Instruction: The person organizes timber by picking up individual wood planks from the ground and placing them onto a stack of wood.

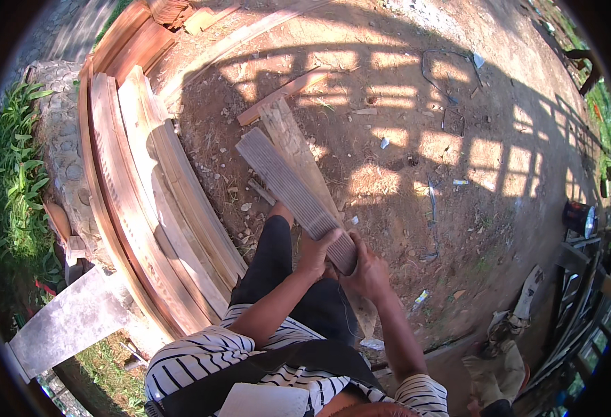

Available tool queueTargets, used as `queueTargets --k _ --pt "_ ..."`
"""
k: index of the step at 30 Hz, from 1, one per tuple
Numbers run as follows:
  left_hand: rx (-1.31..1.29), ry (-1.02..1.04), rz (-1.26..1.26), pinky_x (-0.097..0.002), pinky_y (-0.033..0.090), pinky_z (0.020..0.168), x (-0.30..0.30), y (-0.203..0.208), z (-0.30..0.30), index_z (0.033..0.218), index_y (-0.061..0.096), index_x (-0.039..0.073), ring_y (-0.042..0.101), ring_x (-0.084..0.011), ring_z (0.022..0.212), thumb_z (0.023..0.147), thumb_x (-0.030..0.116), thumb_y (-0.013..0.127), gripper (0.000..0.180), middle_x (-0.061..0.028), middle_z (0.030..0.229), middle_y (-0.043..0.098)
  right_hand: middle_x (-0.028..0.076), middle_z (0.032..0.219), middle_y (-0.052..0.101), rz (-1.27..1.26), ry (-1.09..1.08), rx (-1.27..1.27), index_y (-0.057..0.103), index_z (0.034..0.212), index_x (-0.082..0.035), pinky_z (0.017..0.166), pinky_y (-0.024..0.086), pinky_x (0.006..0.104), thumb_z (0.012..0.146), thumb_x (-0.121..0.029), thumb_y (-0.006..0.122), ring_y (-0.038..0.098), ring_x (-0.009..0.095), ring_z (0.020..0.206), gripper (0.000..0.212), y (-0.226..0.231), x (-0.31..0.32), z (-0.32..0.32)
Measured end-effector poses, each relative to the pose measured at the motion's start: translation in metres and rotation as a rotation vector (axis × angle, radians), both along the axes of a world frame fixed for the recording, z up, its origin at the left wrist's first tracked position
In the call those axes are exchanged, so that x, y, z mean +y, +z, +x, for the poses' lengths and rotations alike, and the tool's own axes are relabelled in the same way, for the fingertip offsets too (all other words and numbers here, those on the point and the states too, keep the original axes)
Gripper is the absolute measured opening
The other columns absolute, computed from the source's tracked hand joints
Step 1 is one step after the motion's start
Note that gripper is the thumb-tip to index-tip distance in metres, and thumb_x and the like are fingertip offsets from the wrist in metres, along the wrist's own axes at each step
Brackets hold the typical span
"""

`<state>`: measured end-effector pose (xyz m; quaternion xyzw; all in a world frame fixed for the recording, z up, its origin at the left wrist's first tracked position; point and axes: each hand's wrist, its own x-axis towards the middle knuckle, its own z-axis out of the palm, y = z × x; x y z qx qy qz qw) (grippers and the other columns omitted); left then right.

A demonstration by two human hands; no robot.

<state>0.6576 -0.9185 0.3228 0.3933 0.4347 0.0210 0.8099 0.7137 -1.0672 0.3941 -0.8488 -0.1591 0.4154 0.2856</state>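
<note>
I hold a grooved grey-brown wooden board near its lower end, tilted away toward the upper left. My left hand grips its left edge, with the thumb lying over the ribbed face. On the opposite edge, my right hand is wrapped round the corner of the near end. Part of each hand's fingers is hidden behind the board. Beneath it, a plain pale plank runs from the dirt ground toward my legs. Past the board's far end lies a reddish plank.
Long stacked planks fill the left side, beside a stone wall and a grey slab. A dark bucket stands at the right, above piled metal and wood. Khaki cloth-like shapes lie lower right. Litter dots the dirt.
</note>
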Motion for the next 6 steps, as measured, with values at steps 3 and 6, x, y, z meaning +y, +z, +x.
queueTargets --k 3,6 --pt "0.032 0.159 -0.278 -0.0387 0.053 0.088 0.085 -0.067 0.025 0.124 0.048 0.006 0.063 -0.0216 0.099 0.077 0.012 0.081 0.058 -0.0066 0.11 0.06 0.026 0.137 0.05 -0.027 0.201 0.042 0.031 0.148 -0.01 0.098 0.049 0.0471 0.071 -0.038 0.081 0.057 0.042 0.118 0.096 -0.045 0.078 0.061" --pt "0.01 0.231 -0.268 -0.0442 0.046 0.099 0.164 -0.135 0.076 0.138 0.04 0.009 0.056 -0.0251 0.114 0.078 0.015 0.08 0.072 -0.007 0.123 0.054 0.024 0.134 0.053 0.063 0.198 0.073 0.034 0.148 -0.012 0.099 0.048 0.0485 0.069 -0.043 0.082 0.058 0.039 0.119 0.098 -0.113 0.167 0.133"
